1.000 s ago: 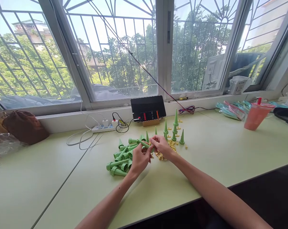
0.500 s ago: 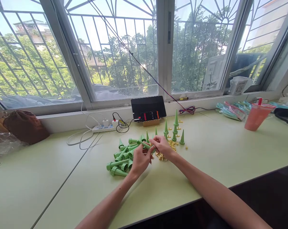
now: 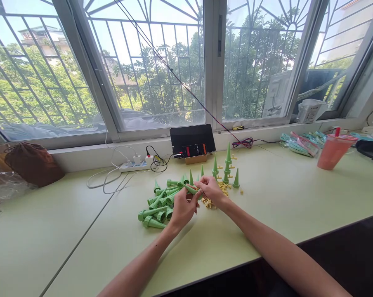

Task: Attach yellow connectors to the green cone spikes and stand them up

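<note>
Green cone [image 3: 189, 188] is held between both hands just over the tabletop [image 3: 282, 206], lying slantwise, narrow end toward the pile on the left. Left hand [image 3: 183, 209] has its fingers clamped on it. Right hand [image 3: 213, 192] is at the other end, fingers bunched close together, but I honestly can't tell whether they're pinching the cone or some small part, too tiny and covered up.

Loose green cones [image 3: 158, 204] are heaped just left of the left hand, mostly on their sides. Little yellow pieces [image 3: 208, 202] are scattered right by the right hand. Behind that there's a bunch of upright cones [image 3: 228, 154], a few with yellow bits sticking out sideways. Further right, well apart, sits a red drink cup [image 3: 335, 153].
</note>
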Demonstrator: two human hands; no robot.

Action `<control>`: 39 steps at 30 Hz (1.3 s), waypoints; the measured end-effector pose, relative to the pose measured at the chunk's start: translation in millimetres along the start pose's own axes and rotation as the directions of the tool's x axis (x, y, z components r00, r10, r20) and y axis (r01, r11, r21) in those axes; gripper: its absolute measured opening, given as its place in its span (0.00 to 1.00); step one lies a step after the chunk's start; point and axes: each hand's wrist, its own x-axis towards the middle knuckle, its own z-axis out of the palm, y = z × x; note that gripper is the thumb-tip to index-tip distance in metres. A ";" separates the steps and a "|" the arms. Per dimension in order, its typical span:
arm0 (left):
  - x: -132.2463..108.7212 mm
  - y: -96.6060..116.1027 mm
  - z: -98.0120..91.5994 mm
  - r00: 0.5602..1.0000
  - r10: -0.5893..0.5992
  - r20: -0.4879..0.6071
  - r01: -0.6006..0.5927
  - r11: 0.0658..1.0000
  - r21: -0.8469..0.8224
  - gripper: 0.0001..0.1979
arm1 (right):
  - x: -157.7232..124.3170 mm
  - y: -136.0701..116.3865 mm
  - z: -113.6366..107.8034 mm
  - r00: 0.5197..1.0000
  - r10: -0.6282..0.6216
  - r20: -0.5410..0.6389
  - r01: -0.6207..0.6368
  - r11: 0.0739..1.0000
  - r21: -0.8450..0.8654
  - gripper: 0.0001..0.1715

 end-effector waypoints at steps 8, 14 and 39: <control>3.6 1.4 -2.1 0.999 -0.026 -0.023 0.025 0.999 -0.026 0.15 | -2.4 -3.0 3.0 1.000 0.007 0.019 -0.009 0.997 0.083 0.21; 6.5 6.1 -4.9 0.997 -0.052 -0.049 0.047 0.995 -0.091 0.17 | -1.9 -4.8 5.2 0.993 0.060 0.099 -0.082 0.967 0.242 0.20; 5.2 18.5 -5.1 0.990 -0.138 0.042 0.143 0.961 -0.236 0.20 | 3.7 1.7 -8.8 0.923 0.105 0.371 -0.288 0.828 0.482 0.18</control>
